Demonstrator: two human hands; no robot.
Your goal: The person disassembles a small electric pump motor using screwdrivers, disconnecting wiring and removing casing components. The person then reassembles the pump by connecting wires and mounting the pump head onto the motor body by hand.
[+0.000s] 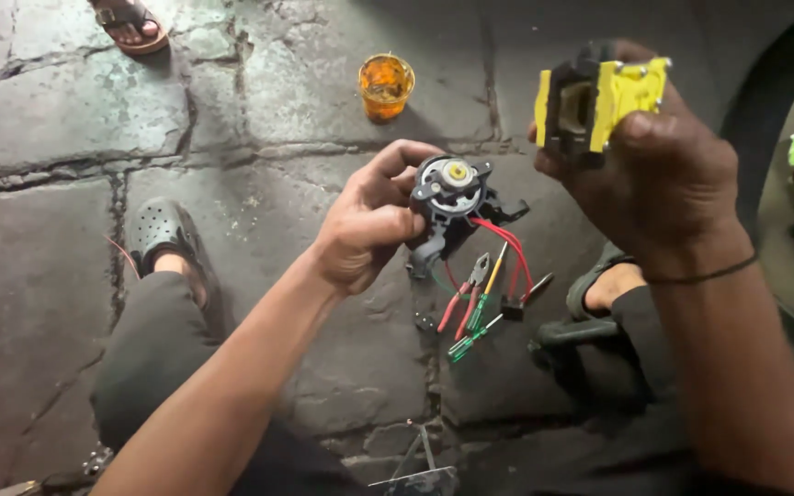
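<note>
Raised closest to the lens, the right hand (654, 174) is curled tight around a yellow and black boxy plastic housing (599, 99), fingers wrapped over its back so only the yellow faces and dark middle show. Just beside it, lower and to the left, the left hand (365, 220) pinches a round black motor part with a pale hub (454, 188) between thumb and bent fingers, and red wires (505, 241) trail down from that part. Beneath the left hand, on the cracked grey stone floor (48, 119), lie red-handled pliers (467, 296) and green-handled screwdrivers (478, 323) (handles crossing one another). Well beyond both hands stands a small orange-tinted clear cup (385, 86), and a sandalled foot (130, 23) sits far off at the upper left.
</note>
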